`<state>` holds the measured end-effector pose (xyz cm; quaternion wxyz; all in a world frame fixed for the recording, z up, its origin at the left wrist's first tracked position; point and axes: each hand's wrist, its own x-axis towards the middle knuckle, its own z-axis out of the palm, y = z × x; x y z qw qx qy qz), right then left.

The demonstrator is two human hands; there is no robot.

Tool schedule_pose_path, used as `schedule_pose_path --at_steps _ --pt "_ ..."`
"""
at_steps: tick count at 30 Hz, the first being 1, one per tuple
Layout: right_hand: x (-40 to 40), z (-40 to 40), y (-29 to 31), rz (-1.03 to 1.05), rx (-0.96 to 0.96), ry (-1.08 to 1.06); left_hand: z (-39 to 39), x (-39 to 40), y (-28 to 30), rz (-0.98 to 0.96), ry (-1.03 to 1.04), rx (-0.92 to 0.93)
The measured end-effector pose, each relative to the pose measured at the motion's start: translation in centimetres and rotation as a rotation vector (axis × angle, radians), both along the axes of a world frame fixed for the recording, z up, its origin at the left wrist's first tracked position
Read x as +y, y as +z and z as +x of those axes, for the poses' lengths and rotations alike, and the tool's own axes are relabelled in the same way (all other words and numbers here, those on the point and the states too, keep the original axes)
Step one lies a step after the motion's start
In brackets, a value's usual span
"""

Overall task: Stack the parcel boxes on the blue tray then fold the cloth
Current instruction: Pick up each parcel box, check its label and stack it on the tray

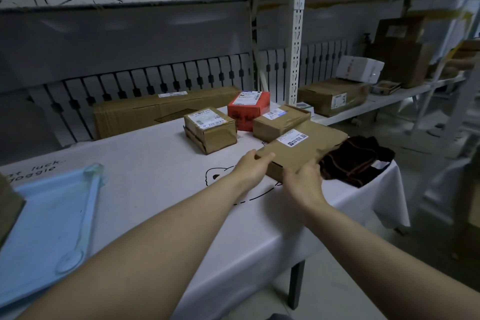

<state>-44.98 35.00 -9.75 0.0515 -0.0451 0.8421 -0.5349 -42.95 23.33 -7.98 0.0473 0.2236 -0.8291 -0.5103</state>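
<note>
Head view, the only one, shows both hands on the flat brown parcel (pixel 306 148) at the right part of the table (pixel 155 163). The left hand (pixel 250 167) holds the near left corner, with the thumb on top and the fingers curled over the edge; the right hand (pixel 302 184) grips the near edge, but its fingers are hidden behind the hand, so how far they go under the parcel I cannot tell. Its far right side seems to lie over the dark cloth (pixel 355 161), which hangs partly off the table corner. This is the first risk, I think: if the parcel is dragged and not lifted, the cloth may be pulled along or slide off the corner to the floor. The blue tray (pixel 52 215) is well apart, at the left edge of the picture, and something brown already stands at its near left corner, cut off by the frame. The carry must cross the whole table, so a thin wide parcel held only at one edge may tilt and slip. Three more parcels wait behind: a brown box (pixel 210 130), a red box (pixel 248 110) and another brown one (pixel 280 121), close together. If the flat parcel does not go low in the stack, the smaller ones may sit unsteady.
</note>
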Motion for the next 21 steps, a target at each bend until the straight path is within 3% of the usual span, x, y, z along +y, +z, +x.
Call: schedule_pose_path --at_steps 9,15,21 --pt "-1.5 2.1 0.6 -0.002 -0.100 -0.029 2.4 -3.3 -0.2 0.044 0.063 -0.030" --pt "-1.4 3.6 1.0 -0.212 -0.194 -0.095 5.5 -4.9 0.6 -0.083 0.259 0.005" --pt "-2.3 6.1 1.0 -0.345 -0.295 -0.087 10.1 -5.9 1.5 -0.035 0.342 0.061"
